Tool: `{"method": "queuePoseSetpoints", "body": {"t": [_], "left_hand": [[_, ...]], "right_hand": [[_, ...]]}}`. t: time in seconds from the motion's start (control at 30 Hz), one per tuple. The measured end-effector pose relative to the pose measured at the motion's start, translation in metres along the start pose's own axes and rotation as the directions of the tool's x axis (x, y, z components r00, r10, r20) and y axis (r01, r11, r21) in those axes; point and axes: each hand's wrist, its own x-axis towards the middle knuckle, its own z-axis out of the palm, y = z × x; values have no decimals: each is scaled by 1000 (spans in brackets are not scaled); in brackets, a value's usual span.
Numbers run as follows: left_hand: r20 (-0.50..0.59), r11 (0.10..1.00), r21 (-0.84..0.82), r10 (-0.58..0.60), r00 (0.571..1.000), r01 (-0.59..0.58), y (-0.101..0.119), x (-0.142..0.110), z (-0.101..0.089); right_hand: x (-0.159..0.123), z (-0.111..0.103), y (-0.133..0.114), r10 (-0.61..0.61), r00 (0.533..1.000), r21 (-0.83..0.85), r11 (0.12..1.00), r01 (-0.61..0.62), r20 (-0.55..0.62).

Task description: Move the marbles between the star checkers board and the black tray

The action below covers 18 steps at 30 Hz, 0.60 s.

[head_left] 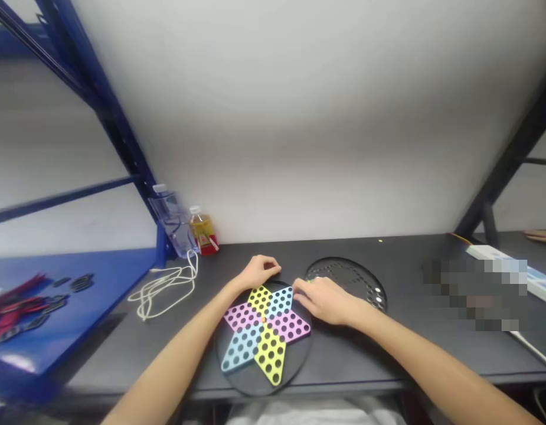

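Note:
In front of me lies a Chinese checkers board (271, 332), a six-pointed star of yellow, pink and blue diamonds full of round holes, on a round dark base (294, 369). A small orange dot (264, 320) marks the star's middle. My left hand (257, 273) hovers at the board's far edge, above the far yellow point, fingers loosely bent and apart from the thumb, nothing visible in them. Beside the far blue point is my right hand (323, 300), its fingers curled together; whatever they hold is hidden. A yellow-green spot shows by its knuckles.
Behind my right hand lies a round dark perforated disc (350, 277) with white dots. A white cable (169, 283), a clear jug (175, 224) and a yellow-red bottle (204, 231) are at left. A white box (512, 268) lies right. Red and black pieces (25, 307) sit on a blue surface.

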Motion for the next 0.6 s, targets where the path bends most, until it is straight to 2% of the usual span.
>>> {"method": "queuePoseSetpoints", "body": {"t": [0.1,0.27,0.33,0.37,0.43,0.47,0.5,0.57,0.6], "left_hand": [[1,1000,1,-4,1000,4,0,0,1],[-14,1000,-9,0,1000,0,0,0,2],[-15,1000,-12,-10,1000,10,-1,0,2],[-15,1000,-12,-13,1000,13,-1,0,3],[-12,1000,-11,-13,1000,13,-2,0,3],[-10,1000,-10,-10,1000,10,-2,0,2],[-8,1000,-11,-5,1000,5,-2,0,2],[-2,1000,-15,1,1000,-1,-2,1,2],[-1,1000,-18,3,1000,-3,-2,1,1]], "right_hand": [[0,-2,-8,30,995,-142,990,-16,94],[0,-4,-13,28,989,-147,989,-7,144],[1,-6,-9,15,994,-68,998,-8,106],[2,-7,-5,13,998,23,1000,-15,66],[5,-9,11,54,998,322,946,-38,-42],[6,-11,21,104,991,507,861,-47,-84],[8,-13,34,170,979,685,727,-47,-113],[9,-16,61,281,956,943,332,-10,-89],[9,-17,74,302,950,989,142,37,-79]]}}
